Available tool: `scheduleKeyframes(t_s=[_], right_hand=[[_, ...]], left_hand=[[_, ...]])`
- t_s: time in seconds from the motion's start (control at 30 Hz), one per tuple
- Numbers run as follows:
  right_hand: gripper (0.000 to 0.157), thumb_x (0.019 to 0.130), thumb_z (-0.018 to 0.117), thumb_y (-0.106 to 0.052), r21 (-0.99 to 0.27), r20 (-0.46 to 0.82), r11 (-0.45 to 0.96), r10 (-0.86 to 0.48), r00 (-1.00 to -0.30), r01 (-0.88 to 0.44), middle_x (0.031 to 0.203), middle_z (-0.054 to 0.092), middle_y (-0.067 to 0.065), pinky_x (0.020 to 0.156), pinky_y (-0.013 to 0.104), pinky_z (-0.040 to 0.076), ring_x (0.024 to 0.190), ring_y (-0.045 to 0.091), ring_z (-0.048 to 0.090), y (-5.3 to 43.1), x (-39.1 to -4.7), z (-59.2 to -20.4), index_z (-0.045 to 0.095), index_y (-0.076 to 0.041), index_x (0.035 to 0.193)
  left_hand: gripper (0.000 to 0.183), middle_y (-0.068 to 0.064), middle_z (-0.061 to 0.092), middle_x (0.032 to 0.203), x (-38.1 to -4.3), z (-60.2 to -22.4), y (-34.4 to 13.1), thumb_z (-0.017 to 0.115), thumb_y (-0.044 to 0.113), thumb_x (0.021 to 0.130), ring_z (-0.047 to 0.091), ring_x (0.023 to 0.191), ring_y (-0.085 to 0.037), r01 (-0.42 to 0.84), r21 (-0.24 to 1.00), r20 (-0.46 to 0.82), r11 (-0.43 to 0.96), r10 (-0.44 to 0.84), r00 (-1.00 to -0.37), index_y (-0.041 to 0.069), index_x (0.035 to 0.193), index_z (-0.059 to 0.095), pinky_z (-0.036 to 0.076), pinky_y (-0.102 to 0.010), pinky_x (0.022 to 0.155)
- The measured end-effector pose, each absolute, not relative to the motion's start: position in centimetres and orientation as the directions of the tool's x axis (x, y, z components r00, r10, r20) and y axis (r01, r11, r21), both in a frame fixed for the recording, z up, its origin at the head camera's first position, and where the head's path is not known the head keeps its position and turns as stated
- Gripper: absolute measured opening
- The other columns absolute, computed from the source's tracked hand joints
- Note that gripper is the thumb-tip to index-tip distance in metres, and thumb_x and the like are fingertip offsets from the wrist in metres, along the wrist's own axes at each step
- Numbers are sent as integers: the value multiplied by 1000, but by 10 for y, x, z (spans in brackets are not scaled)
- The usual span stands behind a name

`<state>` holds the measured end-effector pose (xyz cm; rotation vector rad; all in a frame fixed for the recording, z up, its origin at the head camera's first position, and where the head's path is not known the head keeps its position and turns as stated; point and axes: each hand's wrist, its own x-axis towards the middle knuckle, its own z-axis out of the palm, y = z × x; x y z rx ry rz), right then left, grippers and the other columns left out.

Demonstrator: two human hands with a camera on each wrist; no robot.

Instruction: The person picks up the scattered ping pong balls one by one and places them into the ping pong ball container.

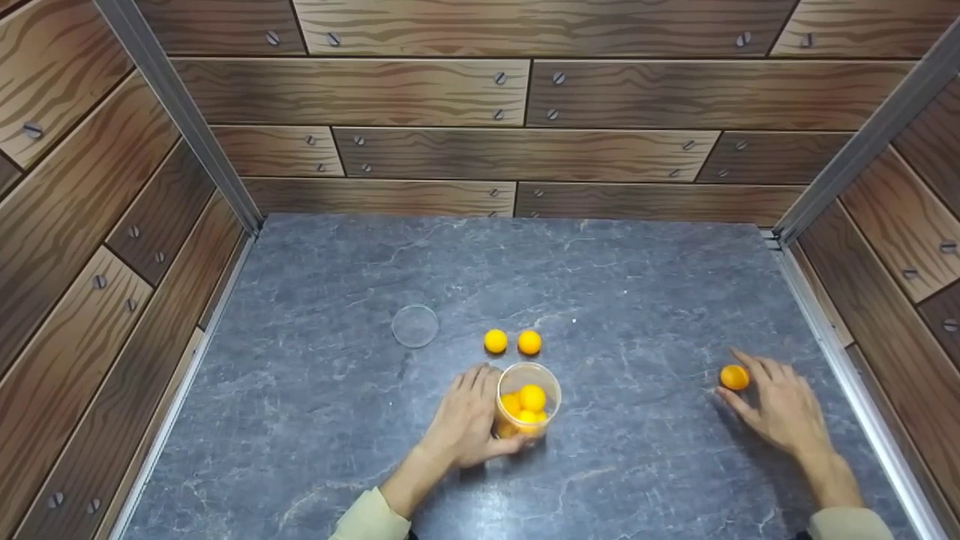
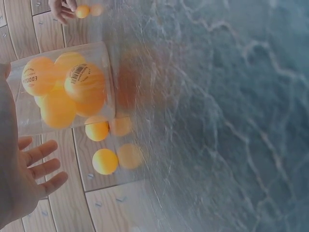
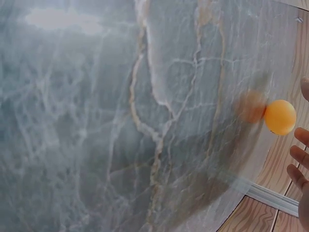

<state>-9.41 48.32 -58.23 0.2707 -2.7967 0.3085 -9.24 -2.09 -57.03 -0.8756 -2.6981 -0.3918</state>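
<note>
A clear plastic cup [image 1: 553, 384] holds several orange table tennis balls [image 2: 79, 84], some with dark print. My left hand [image 1: 469, 420] is at the cup's left side, its thumb along the front. In the left wrist view its fingers [image 2: 46, 168] are spread and fairly straight beside the cup wall. Far to the right, a single orange ball [image 1: 734, 377] lies on the table between the thumb and forefinger of my right hand [image 1: 780, 405]. The right wrist view shows a gap between the fingertips [image 3: 300, 153] and that ball [image 3: 280, 117].
Two more orange balls [image 1: 512, 342] lie side by side just beyond the cup. A clear round lid [image 1: 415, 326] is flat on the grey marbled table [image 1: 315, 285] to their left. Wood-patterned walls [image 1: 420, 154] with metal corner rails enclose the back and sides.
</note>
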Motion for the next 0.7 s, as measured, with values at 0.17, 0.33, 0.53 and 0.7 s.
scheduleKeyframes(t_s=[0.17,0.33,0.53,0.7], right_hand=[[74,85,84,-34,-182,302,961,-146,-942,-207,126,64,32,86,71,48,107,53,61,485,-95,-585,55,-3,145],[72,85,84,-32,-181,294,962,-147,-944,-206,126,63,32,86,70,49,108,53,60,486,-95,-587,56,-2,145],[70,86,84,-33,-183,290,959,-155,-944,-214,124,64,32,87,70,49,107,54,61,487,-94,-590,56,-2,143],[69,86,84,-33,-175,296,960,-162,-941,-220,122,65,31,85,70,49,106,53,62,488,-94,-591,57,-3,142]], left_hand=[[97,-15,64,135,-92,-569,-21,68,78,80,61,129,-31,602,153,341,784,530,-777,3,139,52,54,-46,108],[96,-13,63,133,-92,-570,-21,68,78,79,61,128,-30,606,160,351,779,529,-773,4,139,52,54,-45,106],[93,-11,63,130,-92,-572,-21,71,75,79,61,127,-29,611,167,369,774,525,-766,6,137,52,54,-43,106],[92,-11,63,130,-92,-572,-21,72,75,78,61,126,-29,611,174,375,772,522,-766,6,137,52,54,-43,106]])
